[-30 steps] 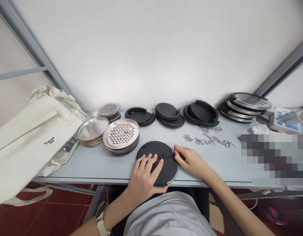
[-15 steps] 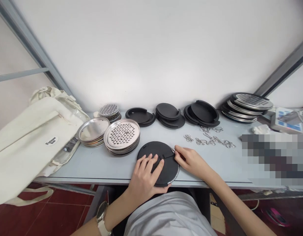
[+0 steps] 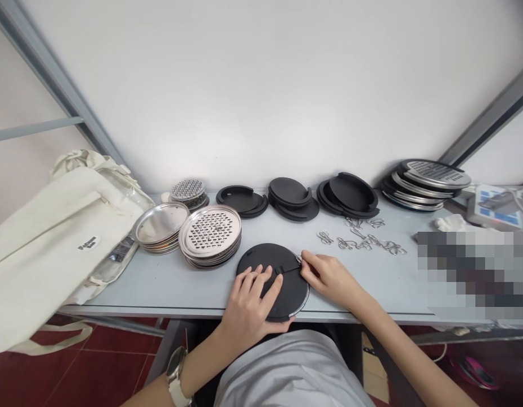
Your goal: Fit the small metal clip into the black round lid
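Note:
A round black disc (image 3: 267,261) with a thin metal rim lies at the near edge of the grey table (image 3: 168,280). My left hand (image 3: 248,305) rests flat on it, fingers spread, thumb round its near edge. My right hand (image 3: 329,277) is at the disc's right edge, fingertips pinched on a small metal wire clip (image 3: 298,259) at the rim. Several loose wire clips (image 3: 361,240) lie just beyond my right hand.
Stacks of perforated metal discs (image 3: 210,232) and plain metal plates (image 3: 159,225) stand left of centre. Black disc stacks (image 3: 293,198) line the wall, with a mixed stack (image 3: 426,178) at far right. A cream cloth bag (image 3: 53,237) fills the left. A blurred patch covers the right.

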`<move>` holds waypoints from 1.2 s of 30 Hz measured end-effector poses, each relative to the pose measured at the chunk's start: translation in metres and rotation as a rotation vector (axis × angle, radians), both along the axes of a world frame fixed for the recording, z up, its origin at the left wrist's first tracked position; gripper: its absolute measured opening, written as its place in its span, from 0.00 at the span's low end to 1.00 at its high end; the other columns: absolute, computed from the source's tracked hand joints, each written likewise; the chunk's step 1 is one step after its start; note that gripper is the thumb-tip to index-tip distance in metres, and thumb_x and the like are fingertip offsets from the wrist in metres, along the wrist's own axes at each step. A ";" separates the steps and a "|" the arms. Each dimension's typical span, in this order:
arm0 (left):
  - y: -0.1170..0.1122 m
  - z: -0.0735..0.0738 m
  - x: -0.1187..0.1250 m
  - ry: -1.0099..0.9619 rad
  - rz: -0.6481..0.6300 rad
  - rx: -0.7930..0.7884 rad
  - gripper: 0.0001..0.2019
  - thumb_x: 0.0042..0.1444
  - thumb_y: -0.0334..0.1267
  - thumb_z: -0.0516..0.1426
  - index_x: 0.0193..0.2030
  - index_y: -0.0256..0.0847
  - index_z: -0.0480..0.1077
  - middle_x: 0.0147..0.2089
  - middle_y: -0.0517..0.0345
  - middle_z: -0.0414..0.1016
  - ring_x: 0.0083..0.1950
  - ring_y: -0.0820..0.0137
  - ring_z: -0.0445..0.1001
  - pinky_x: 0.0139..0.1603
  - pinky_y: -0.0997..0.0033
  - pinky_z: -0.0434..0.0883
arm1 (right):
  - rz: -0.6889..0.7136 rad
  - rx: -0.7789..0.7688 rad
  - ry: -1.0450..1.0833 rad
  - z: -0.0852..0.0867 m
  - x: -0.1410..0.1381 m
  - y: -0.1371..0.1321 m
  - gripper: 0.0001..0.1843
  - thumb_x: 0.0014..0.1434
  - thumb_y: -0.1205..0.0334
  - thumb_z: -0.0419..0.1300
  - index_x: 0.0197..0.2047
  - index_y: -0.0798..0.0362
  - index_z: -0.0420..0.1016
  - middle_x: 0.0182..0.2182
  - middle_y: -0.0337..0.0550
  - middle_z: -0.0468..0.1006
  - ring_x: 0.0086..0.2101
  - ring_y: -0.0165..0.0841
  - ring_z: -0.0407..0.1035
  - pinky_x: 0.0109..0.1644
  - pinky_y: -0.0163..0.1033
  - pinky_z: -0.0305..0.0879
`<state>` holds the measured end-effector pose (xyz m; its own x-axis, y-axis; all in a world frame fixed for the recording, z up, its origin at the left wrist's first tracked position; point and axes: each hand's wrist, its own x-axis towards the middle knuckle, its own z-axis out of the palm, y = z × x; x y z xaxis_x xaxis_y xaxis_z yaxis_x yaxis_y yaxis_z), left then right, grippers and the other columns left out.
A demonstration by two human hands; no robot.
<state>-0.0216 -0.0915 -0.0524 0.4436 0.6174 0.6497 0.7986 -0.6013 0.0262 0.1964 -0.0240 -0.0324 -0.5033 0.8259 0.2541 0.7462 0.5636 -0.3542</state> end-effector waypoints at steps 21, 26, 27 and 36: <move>0.000 -0.001 0.000 -0.004 0.005 0.013 0.29 0.52 0.52 0.60 0.58 0.38 0.69 0.53 0.44 0.73 0.56 0.56 0.70 0.59 0.53 0.64 | -0.010 -0.004 0.005 0.000 -0.001 0.000 0.10 0.63 0.65 0.47 0.29 0.49 0.59 0.18 0.34 0.65 0.19 0.31 0.58 0.26 0.35 0.49; 0.000 -0.001 0.000 -0.015 -0.004 0.006 0.28 0.53 0.52 0.59 0.58 0.38 0.69 0.54 0.45 0.73 0.56 0.55 0.69 0.59 0.53 0.63 | -0.007 -0.014 -0.004 0.000 -0.001 0.000 0.10 0.63 0.65 0.47 0.29 0.49 0.57 0.18 0.34 0.63 0.19 0.31 0.57 0.26 0.35 0.49; 0.000 -0.002 0.000 -0.019 -0.005 0.006 0.28 0.53 0.52 0.59 0.58 0.38 0.69 0.54 0.45 0.72 0.56 0.55 0.69 0.59 0.53 0.63 | -0.007 -0.014 -0.007 0.001 0.000 0.000 0.10 0.63 0.65 0.47 0.29 0.49 0.57 0.18 0.34 0.63 0.19 0.31 0.57 0.26 0.35 0.49; 0.001 -0.001 0.000 -0.014 -0.014 -0.009 0.28 0.54 0.51 0.59 0.58 0.37 0.69 0.54 0.44 0.72 0.56 0.55 0.69 0.59 0.52 0.63 | -0.009 -0.018 -0.024 0.001 0.000 0.000 0.10 0.64 0.64 0.46 0.29 0.48 0.55 0.18 0.33 0.61 0.19 0.31 0.57 0.27 0.35 0.48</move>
<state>-0.0219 -0.0905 -0.0539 0.4430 0.6168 0.6506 0.7898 -0.6119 0.0423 0.1966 -0.0244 -0.0316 -0.5014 0.8348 0.2275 0.7596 0.5506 -0.3463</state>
